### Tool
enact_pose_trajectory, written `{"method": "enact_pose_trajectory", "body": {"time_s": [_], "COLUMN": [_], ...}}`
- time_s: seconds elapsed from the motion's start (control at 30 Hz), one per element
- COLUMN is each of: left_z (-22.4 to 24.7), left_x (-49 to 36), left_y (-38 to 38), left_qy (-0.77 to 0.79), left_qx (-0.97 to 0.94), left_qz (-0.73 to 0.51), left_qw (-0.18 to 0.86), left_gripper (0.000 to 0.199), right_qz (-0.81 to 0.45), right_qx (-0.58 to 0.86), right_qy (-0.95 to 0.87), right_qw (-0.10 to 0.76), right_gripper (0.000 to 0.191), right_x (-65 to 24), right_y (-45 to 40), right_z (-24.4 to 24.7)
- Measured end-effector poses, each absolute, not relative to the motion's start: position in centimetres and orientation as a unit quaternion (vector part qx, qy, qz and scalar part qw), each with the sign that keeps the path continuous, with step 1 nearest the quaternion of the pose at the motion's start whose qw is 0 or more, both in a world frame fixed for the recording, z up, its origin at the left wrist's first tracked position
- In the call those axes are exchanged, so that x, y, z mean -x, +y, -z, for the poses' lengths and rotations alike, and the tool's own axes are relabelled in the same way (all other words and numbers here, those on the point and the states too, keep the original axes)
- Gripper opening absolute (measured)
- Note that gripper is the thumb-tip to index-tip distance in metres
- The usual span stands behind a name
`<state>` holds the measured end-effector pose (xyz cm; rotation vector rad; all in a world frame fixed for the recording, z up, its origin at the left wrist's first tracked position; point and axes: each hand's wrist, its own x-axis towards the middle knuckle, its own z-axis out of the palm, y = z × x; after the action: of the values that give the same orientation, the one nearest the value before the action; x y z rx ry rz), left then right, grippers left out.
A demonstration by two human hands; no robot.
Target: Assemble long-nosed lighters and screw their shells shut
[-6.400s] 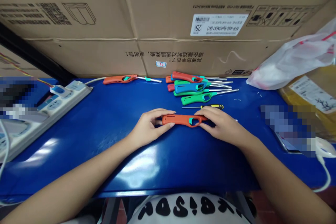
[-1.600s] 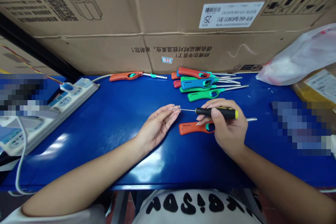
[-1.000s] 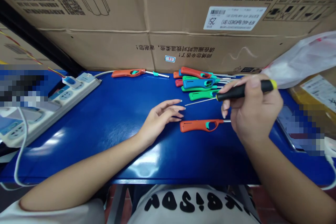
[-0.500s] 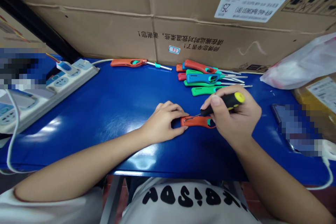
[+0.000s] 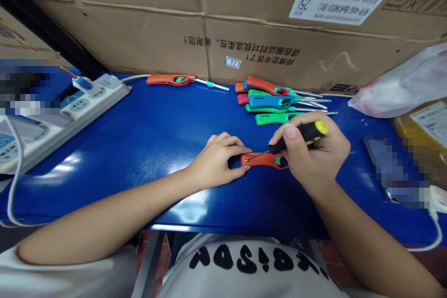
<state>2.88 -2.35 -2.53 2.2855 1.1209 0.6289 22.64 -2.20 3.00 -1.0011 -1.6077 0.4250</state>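
Note:
An orange long-necked lighter point(image 5: 261, 160) lies flat on the blue table, its handle end to the left. My left hand point(image 5: 222, 160) grips that end between thumb and fingers. Wrapped in my right hand point(image 5: 316, 158) is a screwdriver point(image 5: 303, 136) with a black and yellow handle, slanting down to the left. Its thin shaft crosses the lighter's body, and the tip touches it near the left end. The lighter's front part, past the teal trigger, is hidden behind my right hand.
Several red, blue and green lighters point(image 5: 270, 102) are piled behind my right hand. Another orange lighter point(image 5: 171, 80) lies at the back, against a large cardboard box point(image 5: 139, 37). A white power strip point(image 5: 84, 102) sits left; a phone point(image 5: 375, 149) and a plastic bag point(image 5: 394, 86) are right.
Both hands keep their hold, with the lighter in the same place on the table. The camera view has shifted slightly.

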Motion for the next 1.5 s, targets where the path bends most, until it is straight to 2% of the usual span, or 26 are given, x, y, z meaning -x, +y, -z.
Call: {"method": "enact_pose_trajectory", "body": {"time_s": [0.53,0.83,0.93,1.0,1.13,1.2,1.27,1.33,1.37,1.43,1.5], "left_z": [2.5,2.4,2.4,2.3,2.3,2.4,2.5,2.5,2.6,2.7,2.7], "left_x": [-2.9,-3.0,-2.9,-2.9,-2.9,-2.9,-2.8,-2.8,-2.8,-2.8,-2.8], "left_y": [-2.4,-2.4,-2.3,-2.3,-2.3,-2.3,-2.3,-2.3,-2.3,-2.3,-2.3], "left_qy": [0.413,0.418,0.417,0.416,0.413,0.413,0.412,0.412,0.412,0.409,0.404], "left_qx": [-0.842,-0.842,-0.842,-0.843,-0.845,-0.845,-0.846,-0.848,-0.849,-0.850,-0.852], "left_qz": [-0.231,-0.222,-0.221,-0.219,-0.217,-0.221,-0.222,-0.220,-0.220,-0.222,-0.226], "left_qw": [0.257,0.261,0.262,0.260,0.260,0.259,0.255,0.251,0.249,0.244,0.242], "left_gripper": [0.032,0.032,0.032,0.031,0.030,0.030,0.031,0.032,0.032,0.032,0.031], "right_qz": [-0.187,-0.199,-0.170,-0.177,-0.208,-0.194,-0.167,-0.118,-0.090,-0.055,-0.076], "right_qx": [0.416,0.398,0.368,0.363,0.348,0.330,0.322,0.324,0.329,0.341,0.340], "right_qy": [-0.690,-0.697,-0.718,-0.755,-0.846,-0.872,-0.888,-0.892,-0.890,-0.884,-0.889], "right_qw": [0.562,0.562,0.565,0.517,0.346,0.304,0.284,0.293,0.303,0.315,0.296], "right_gripper": [0.020,0.013,0.034,0.038,0.038,0.039,0.031,0.015,0.013,0.019,0.025], "right_x": [-22.7,-22.4,-22.4,-22.9,-24.4,-24.8,-24.7,-24.3,-24.1,-23.8,-23.7], "right_y": [-1.9,-1.7,-1.4,-1.4,-1.4,-1.2,-0.8,-0.3,0.0,0.1,0.0], "right_z": [-1.9,-1.3,-1.5,-2.2,-5.1,-6.3,-6.7,-6.5,-6.3,-6.0,-6.1]}}
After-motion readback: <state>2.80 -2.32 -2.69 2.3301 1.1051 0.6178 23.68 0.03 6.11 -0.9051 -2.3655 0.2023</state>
